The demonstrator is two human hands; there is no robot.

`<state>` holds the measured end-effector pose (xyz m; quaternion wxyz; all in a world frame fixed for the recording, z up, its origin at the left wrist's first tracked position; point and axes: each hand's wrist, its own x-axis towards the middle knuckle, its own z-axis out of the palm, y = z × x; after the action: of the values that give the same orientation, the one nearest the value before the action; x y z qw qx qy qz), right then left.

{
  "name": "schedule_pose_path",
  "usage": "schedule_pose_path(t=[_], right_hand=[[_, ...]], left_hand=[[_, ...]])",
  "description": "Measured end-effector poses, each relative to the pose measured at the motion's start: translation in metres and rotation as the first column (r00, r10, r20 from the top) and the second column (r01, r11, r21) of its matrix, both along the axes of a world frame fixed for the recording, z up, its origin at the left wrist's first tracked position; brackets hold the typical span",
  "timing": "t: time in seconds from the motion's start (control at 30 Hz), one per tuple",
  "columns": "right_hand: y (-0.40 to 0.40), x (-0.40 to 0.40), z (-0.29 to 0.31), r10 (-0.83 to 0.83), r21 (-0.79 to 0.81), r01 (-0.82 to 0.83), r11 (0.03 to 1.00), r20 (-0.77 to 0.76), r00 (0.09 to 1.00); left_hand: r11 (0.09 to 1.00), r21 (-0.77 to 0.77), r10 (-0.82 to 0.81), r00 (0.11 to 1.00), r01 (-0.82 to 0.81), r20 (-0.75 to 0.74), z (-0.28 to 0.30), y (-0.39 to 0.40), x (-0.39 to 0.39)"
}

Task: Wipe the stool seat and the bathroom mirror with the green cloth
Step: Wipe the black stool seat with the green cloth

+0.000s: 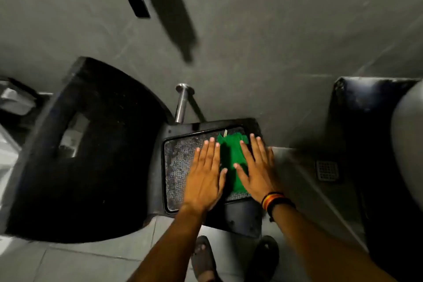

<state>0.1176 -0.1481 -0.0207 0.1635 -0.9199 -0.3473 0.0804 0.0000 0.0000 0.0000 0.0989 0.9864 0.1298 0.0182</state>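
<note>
Both hands are laid flat with fingers fully extended and only slightly spread; nothing is gripped. The left hand (204, 176) is pressed on the speckled stool seat (177, 167); the right hand (256, 167) is laid over the right side of the one green cloth (232, 155), spread toward the seat's far right corner; the cloth's right part is hidden beneath it; two sandalled feet (203, 256) are partly cut off below.

A floor drain (326, 170) sits in the tiles beside dark sandals (203, 258).
</note>
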Motion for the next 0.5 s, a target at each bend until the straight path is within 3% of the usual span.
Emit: schedule_pose_path(t=[0.1, 0.27, 0.5], right_hand=[[0.009, -0.002, -0.045, 0.006, -0.105, -0.011, 0.994, -0.048, 0.999], [0.029, 0.010, -0.106, 0.040, -0.135, -0.044, 0.990, -0.035, 0.999], [0.056, 0.012, -0.113, -0.124, -0.146, 0.133, 0.980, 0.072, 0.990]], left_hand=[[0.999, -0.024, 0.047, 0.999, -0.048, -0.018, -0.035, -0.003, -0.002], [0.999, -0.005, 0.053, 0.997, -0.054, -0.049, -0.082, -0.006, -0.008], [0.998, 0.016, 0.066, 0.997, -0.066, -0.026, -0.097, -0.001, -0.013]])
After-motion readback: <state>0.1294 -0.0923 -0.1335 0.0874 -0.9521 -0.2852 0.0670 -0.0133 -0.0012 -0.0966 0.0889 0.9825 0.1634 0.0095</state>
